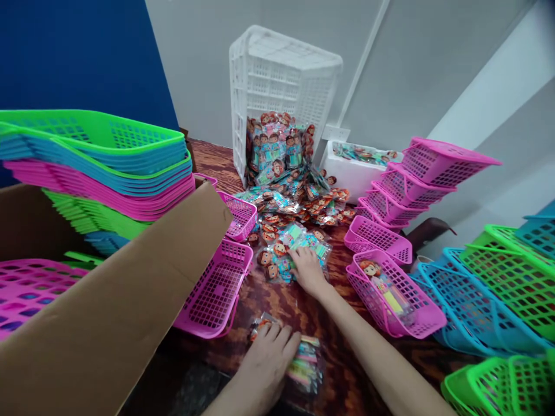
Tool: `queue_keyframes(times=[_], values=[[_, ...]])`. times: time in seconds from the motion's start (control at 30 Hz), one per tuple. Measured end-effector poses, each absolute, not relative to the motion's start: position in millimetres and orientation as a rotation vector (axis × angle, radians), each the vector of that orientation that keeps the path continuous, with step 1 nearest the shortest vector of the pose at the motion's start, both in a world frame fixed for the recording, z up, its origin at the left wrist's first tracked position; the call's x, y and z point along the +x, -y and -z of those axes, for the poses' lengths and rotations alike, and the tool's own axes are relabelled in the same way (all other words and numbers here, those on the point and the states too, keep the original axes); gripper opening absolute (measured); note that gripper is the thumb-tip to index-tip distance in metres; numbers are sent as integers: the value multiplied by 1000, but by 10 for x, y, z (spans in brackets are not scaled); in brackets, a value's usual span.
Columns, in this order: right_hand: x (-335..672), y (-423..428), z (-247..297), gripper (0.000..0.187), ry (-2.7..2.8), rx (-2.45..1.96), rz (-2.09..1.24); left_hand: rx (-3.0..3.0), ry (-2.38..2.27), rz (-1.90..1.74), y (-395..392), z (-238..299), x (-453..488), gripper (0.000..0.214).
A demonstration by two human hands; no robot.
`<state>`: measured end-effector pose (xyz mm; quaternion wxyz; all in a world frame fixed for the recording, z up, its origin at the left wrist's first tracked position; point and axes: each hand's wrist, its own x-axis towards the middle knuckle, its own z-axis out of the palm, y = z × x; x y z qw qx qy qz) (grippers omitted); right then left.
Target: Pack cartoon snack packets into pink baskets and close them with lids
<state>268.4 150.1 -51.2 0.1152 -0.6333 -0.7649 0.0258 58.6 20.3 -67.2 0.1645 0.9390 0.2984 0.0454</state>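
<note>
Packet [310, 364] lies under the left hand [266, 358] — grip spread flat — while the right hand [306, 268] covers piled packets [277, 254], grip unclear.

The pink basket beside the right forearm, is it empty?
No, the pink basket holds one packet with a doll face on it, lying on the basket's bottom.

The left hand [266, 361] covers most of a toy packet [309, 365]; both forearms run off the bottom edge. The fingers of the right hand [309, 270] vanish among the packet pile [295, 202]. A cardboard flap [117, 312] hides much of the pink baskets [30, 289]. Packet print is too small to read.
</note>
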Motion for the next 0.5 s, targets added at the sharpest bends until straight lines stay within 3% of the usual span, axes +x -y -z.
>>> queue_keyframes(times=[0.17,0.37,0.5], values=[[2844,-1196,552,3,2010,-1941,-40,2627,-896,-185,-180,781,552,61],[2785,-981,653,10,2034,-1895,-410,2616,-889,-175,-170,719,549,66],[2637,-851,678,17,2241,-2031,-228,2592,-906,-232,-149,746,545,66]])
